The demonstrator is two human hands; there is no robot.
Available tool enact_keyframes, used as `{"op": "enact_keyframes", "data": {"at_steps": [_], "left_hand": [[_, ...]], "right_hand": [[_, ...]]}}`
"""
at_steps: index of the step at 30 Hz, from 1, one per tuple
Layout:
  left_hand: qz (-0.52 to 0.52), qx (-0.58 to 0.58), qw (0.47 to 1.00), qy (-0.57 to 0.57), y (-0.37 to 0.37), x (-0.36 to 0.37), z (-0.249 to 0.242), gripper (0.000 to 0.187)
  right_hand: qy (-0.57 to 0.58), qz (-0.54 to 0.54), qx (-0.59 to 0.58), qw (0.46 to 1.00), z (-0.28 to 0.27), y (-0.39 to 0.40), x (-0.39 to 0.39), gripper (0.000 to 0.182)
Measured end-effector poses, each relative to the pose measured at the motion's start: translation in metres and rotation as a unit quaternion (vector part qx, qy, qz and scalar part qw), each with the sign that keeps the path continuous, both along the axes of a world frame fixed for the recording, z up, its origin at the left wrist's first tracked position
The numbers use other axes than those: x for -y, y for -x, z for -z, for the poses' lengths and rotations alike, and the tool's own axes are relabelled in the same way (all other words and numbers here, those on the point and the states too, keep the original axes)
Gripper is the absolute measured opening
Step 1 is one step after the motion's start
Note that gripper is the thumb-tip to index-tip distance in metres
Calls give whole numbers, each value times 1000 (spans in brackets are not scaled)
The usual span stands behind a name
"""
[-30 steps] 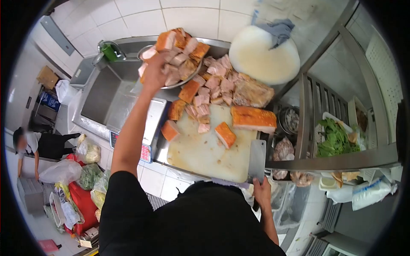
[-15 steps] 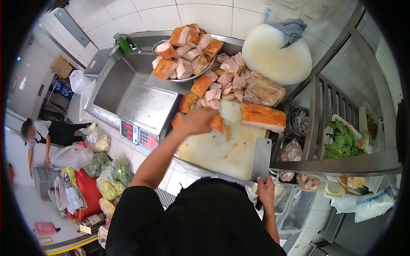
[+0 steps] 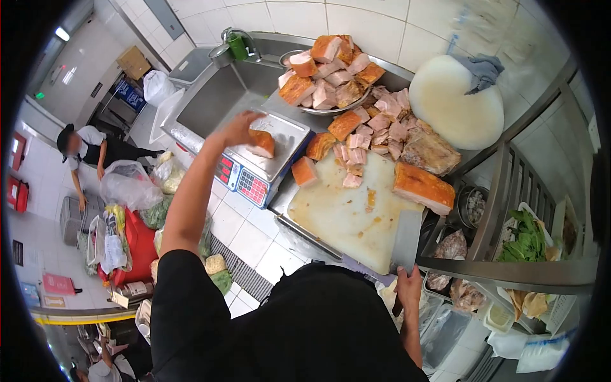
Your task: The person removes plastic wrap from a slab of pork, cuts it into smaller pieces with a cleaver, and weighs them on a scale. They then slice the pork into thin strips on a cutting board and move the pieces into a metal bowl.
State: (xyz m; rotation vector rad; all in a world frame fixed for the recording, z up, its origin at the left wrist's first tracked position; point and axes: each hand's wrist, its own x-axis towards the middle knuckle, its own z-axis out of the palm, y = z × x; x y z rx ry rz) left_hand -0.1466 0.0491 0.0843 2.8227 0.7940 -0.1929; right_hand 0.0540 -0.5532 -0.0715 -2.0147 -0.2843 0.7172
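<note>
My left hand (image 3: 238,130) is over the steel pan of a digital scale (image 3: 283,137), its fingers apart. Just beside the fingers, a chunk of roast pork (image 3: 262,144) with orange-brown skin rests on the pan. My right hand (image 3: 408,290) grips the handle of a cleaver (image 3: 405,242), whose broad blade lies along the right edge of the cutting board (image 3: 337,223). On the board are a long skin-on pork slab (image 3: 423,188), cut pork cubes (image 3: 382,130) and a pork block (image 3: 305,172) at the left edge.
A heaped bowl of pork chunks (image 3: 328,73) stands behind the board, near a sink (image 3: 213,108) with a tap. A round white board (image 3: 456,102) leans on the wall with a grey cloth. Slatted metal shelving (image 3: 528,184) rises at right. Another person (image 3: 95,146) stands far left beside bagged vegetables.
My left hand has moved left from the board to the scale, where a pork chunk now lies. The view has shifted. My right hand still holds the cleaver.
</note>
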Motion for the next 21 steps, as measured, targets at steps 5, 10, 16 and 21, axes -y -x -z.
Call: {"op": "enact_keyframes", "data": {"at_steps": [5, 10, 16, 21], "left_hand": [[-64, 47, 997, -5, 2, -2, -51, 82], [-68, 72, 995, 0, 0, 4, -41, 84], [-105, 35, 993, 35, -7, 8, -8, 84], [-185, 34, 982, -17, -10, 32, 69, 85]], "right_hand": [[-8, 4, -28, 1000, -4, 4, -2, 31], [-29, 7, -34, 999, -2, 9, 1, 27], [-15, 13, -25, 999, 0, 11, 9, 26], [-25, 29, -36, 999, -5, 14, 10, 27]]}}
